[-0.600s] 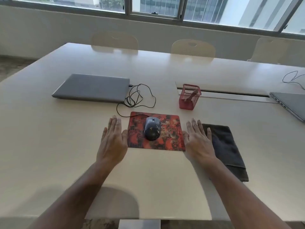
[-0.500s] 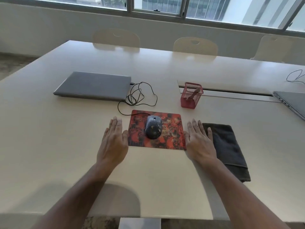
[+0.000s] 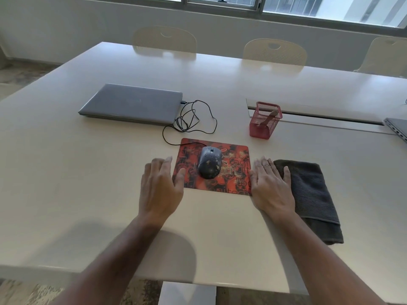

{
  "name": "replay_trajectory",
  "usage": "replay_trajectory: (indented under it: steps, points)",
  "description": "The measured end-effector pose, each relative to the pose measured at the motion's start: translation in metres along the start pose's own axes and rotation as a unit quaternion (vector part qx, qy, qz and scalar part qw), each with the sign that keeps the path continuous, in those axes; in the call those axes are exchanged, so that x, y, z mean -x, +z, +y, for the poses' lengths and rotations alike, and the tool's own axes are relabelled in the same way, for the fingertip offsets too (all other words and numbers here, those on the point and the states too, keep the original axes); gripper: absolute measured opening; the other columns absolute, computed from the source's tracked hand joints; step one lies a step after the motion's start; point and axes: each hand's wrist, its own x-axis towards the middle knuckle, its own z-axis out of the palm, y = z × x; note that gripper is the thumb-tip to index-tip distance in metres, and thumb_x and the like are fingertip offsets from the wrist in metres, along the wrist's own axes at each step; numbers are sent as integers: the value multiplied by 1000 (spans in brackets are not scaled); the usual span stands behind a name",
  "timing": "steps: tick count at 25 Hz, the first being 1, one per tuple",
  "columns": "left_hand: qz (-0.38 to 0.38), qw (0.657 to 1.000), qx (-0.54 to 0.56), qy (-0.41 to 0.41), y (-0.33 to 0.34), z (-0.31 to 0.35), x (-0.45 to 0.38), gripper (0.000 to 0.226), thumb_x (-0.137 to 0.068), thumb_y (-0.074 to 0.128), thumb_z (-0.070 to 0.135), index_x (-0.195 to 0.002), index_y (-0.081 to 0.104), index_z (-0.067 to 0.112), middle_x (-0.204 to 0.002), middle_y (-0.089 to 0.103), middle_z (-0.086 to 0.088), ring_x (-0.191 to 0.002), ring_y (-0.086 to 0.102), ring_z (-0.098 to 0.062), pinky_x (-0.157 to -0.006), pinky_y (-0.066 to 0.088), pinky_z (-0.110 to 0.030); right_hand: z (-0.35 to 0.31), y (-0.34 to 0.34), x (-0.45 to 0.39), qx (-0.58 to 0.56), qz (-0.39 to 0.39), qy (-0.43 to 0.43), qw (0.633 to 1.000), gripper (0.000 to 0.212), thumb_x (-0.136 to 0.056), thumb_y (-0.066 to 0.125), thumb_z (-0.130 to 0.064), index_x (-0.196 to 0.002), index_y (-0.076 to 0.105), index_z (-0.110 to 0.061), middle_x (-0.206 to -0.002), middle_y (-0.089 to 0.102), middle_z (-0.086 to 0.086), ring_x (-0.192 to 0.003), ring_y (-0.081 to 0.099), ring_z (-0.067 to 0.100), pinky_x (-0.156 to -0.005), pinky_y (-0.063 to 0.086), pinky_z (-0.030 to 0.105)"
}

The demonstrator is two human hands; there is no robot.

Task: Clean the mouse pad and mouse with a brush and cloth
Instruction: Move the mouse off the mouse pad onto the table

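The left hand (image 3: 161,188) and right hand (image 3: 272,187) lie apart, fingers straight, holding nothing, one at each side of the red mouse pad (image 3: 214,167). Between them the dark mouse (image 3: 209,162) sits on the pad. The right hand's little finger touches the folded dark cloth (image 3: 312,194) just beside it. Beyond the right hand, a red mesh holder (image 3: 265,119) contains a wooden-handled brush (image 3: 269,117). Beyond the left hand lies a closed laptop (image 3: 132,103).

hands (image 3: 217,190) flat, flanking mouse pad (image 3: 233,170) | mouse (image 3: 209,162) on pad
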Motion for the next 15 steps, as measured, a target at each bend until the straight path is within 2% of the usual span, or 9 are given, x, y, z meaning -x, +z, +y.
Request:
replay_trajectory:
  steps: [4, 9, 15]
  points:
    - [0, 1000, -13, 7, 8, 27, 4, 72, -91, 53, 62, -140, 52, 9, -118, 55, -3, -113, 49, -23, -94, 48, -40, 1, 1, 0, -3, 2, 1, 1000, 60, -111, 13, -47, -166, 18, -22, -175, 13, -3, -162, 4, 11, -131, -6, 49]
    - [-15, 998, -65, -9, 23, 58, -3, 94, -79, 47, 83, -136, 51, 9, -121, 54, -6, -115, 48, -25, -94, 46, -41, 0, 1, -1, -4, 8, -1, 1000, 61, -111, 13, -47, -165, 20, -21, -175, 15, -2, -162, 5, 12, -131, -6, 49]
    - [-22, 992, -122, -35, 38, 76, -10, 95, -70, 45, 91, -119, 52, 10, -113, 52, -7, -108, 46, -25, -92, 45, -41, 1, 3, -1, -10, 15, -7, 1000, 61, -111, 14, -47, -164, 23, -20, -174, 19, 1, -162, 9, 14, -131, -4, 51]
